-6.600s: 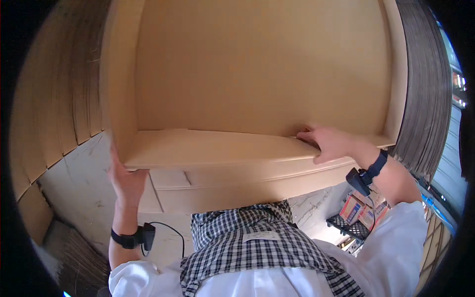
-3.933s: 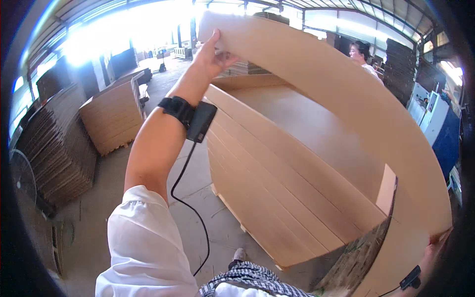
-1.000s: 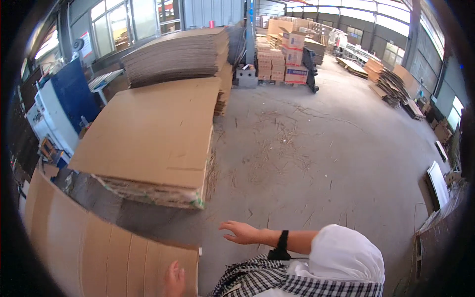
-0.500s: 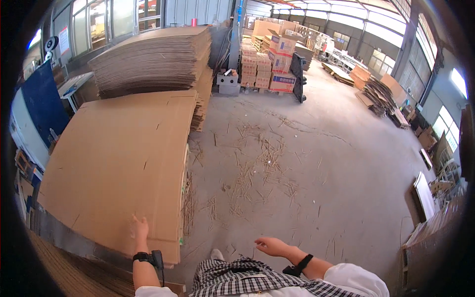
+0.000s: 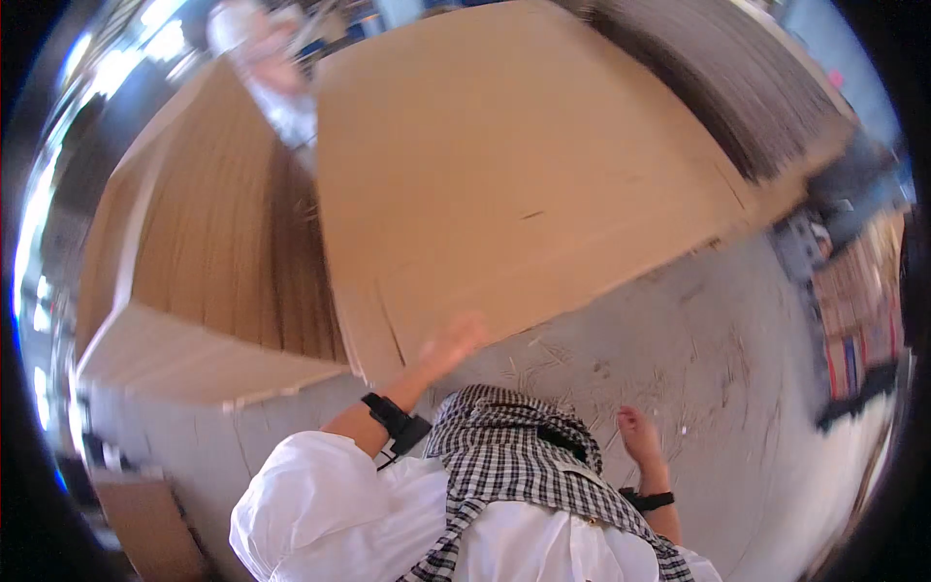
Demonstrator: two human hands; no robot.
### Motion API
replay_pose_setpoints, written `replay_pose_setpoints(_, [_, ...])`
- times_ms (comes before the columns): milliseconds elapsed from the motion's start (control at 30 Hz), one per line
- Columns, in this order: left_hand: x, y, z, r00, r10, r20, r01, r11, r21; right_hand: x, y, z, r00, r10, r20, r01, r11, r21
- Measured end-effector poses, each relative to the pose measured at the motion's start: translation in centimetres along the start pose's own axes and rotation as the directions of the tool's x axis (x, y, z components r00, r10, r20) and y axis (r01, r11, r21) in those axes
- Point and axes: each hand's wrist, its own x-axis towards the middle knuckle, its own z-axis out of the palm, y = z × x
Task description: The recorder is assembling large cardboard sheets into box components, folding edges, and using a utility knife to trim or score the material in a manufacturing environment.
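A large brown cardboard sheet [image 5: 524, 155] lies flat on top of a stack in front of me. My left hand [image 5: 454, 341] is over the near edge of this sheet, by a dark slit cut into it. Motion smears its fingers, and whether it touches the cardboard I cannot tell. Lower on the right, my right hand [image 5: 640, 435] hangs above the floor beside my checked apron [image 5: 524, 436]. Its fingers are loosely bent and nothing shows in them. Both wrists wear black bands.
Left of the sheet rises another tall pile of cardboard [image 5: 213, 213], its layered edges facing the sheet. A dark-edged stack [image 5: 718, 78] stands behind to the right. Another person [image 5: 272, 68], blurred, is at the far left. Cartons [image 5: 853, 301] stand at right; scraps litter the floor [image 5: 669, 339].
My view has swung left, bringing the left cardboard pile and another person into sight. My left hand is now at the sheet's near edge; my right hand hangs closer to my body.
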Motion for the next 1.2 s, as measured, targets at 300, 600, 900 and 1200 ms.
replay_pose_setpoints(300, [-13.0,-7.7,-8.8,0.766,-0.539,-0.351,0.522,0.202,0.828,25.3,-8.7,-9.1,0.851,-0.525,-0.009,0.524,0.85,-0.054])
replay_pose_setpoints(600, [-15.4,1.1,-10.0,0.147,-0.491,-0.859,0.824,0.541,-0.168,41.9,-13.3,-10.1,0.702,-0.704,-0.109,0.688,0.71,-0.151])
replay_pose_setpoints(900, [-0.2,14.1,-15.3,0.082,-0.309,-0.948,-0.289,0.902,-0.319,62.2,-10.3,-21.1,0.844,-0.457,-0.28,0.297,0.834,-0.465])
replay_pose_setpoints(1200, [8.8,-2.8,-18.5,0.038,-0.251,-0.967,0.337,0.914,-0.224,54.1,-52.6,9.1,0.403,-0.811,0.424,0.839,0.513,0.184])
